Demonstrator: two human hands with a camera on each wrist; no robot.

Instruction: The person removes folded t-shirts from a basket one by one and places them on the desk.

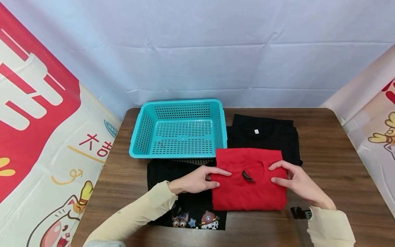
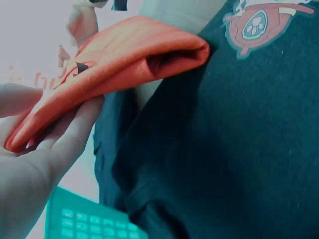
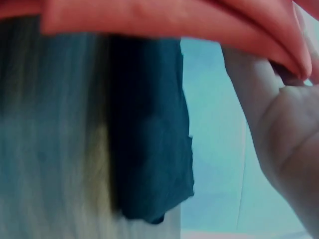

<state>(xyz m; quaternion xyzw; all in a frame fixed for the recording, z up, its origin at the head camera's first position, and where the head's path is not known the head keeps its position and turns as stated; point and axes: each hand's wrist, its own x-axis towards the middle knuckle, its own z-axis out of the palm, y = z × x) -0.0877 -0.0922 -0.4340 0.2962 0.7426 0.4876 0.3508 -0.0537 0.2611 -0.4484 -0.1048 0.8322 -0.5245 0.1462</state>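
A folded red shirt (image 1: 250, 195) with a dark neck label is held by its two sides, one hand at each. My left hand (image 1: 195, 179) grips its left edge, thumb and index finger on top; in the left wrist view other fingers (image 2: 75, 132) lie beneath the red cloth (image 2: 149, 45). At the opposite edge my right hand (image 1: 297, 180) holds it the same way, with part of the hand (image 3: 279, 114) under the cloth (image 3: 149, 17). The shirt is raised above the table and partly covers two folded black garments.
A turquoise plastic basket (image 1: 133, 147) stands at the table's back left. One black garment (image 1: 265, 132) lies right of it. Another black garment (image 1: 197, 212), printed with cartoon dogs, lies in front of it. The brown wooden table (image 1: 327, 144) meets a white cloth backdrop (image 1: 210, 61).
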